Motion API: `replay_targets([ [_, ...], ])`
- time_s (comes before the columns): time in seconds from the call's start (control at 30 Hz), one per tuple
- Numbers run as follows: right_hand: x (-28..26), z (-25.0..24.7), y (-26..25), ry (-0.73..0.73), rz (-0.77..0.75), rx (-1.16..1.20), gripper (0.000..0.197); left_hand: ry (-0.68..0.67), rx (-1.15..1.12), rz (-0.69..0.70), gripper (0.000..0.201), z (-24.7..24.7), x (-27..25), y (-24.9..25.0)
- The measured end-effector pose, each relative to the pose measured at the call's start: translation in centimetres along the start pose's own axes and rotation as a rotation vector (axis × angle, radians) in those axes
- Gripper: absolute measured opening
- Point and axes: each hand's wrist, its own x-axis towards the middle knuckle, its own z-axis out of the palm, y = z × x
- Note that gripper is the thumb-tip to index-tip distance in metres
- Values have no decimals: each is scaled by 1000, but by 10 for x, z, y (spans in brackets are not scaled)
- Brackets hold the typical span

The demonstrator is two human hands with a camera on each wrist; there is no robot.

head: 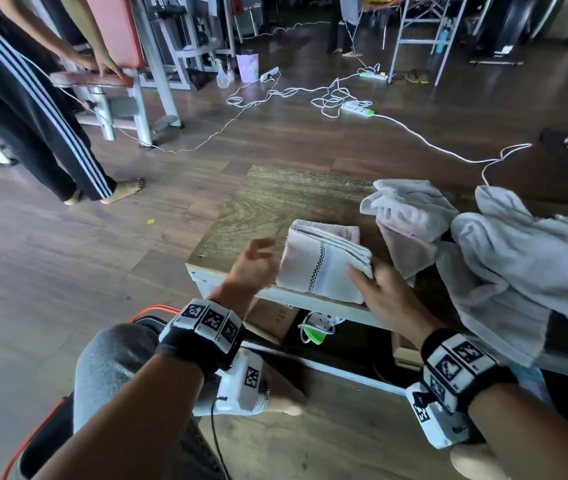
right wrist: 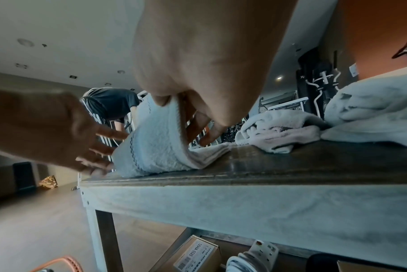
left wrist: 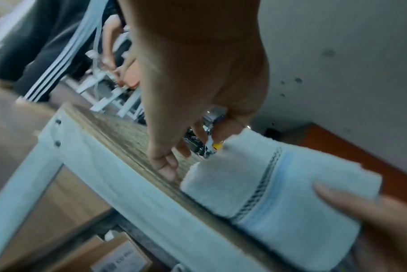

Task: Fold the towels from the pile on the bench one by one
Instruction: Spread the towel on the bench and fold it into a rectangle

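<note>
White towel (head: 324, 265) overhanging bench (head: 261, 206) edge; my right hand (head: 384, 294) is pinching it, left hand (head: 253, 266) hovering beside, fingers loose.

A dark brown wood-plank floor (head: 67, 258) spreads under dim, cool light. White tangled power cables (head: 331, 95) and white power strips (head: 357, 108) lie across it. A grey metal gym bench with red padding (head: 109, 39) stands far left, and a pale plain ceiling with recessed lights (right wrist: 58, 36) spans overhead.
</note>
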Motion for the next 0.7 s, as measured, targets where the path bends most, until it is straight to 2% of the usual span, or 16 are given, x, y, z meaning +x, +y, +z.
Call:
replay_targets([
  [0.07, 1, -3, 1, -32, 36, 26, 30, -156, 353, 53, 42, 5, 0, -8],
  [0.1, 2, -5, 0, -48, 54, 47, 19, -187, 456, 61, 42, 7, 0, -10],
  [0.13, 4, -6, 0, -68, 73, 61, 13, -171, 462, 65, 37, 10, -1, -11],
  [0.2, 10, -11, -5, -104, 111, 55, 12, -90, 332, 87, 22, 14, 1, -11],
  [0.27, 21, -14, -8, -105, 151, 23, 10, -38, 199, 125, 16, 17, 7, -9],
  [0.43, 69, -15, -7, 40, 211, -35, 34, 126, 84, 144, 18, 30, 38, 12],
  [0.53, 89, -15, 1, 53, 302, -44, 35, 107, 134, 22, 30, 36, 56, 13],
  [0.6, 97, -11, 16, 24, 352, -165, 50, 91, 220, -27, 42, 37, 68, 9],
  [0.7, 99, -6, 34, 96, 217, -381, 60, 73, 255, 10, 39, 36, 76, 7],
])
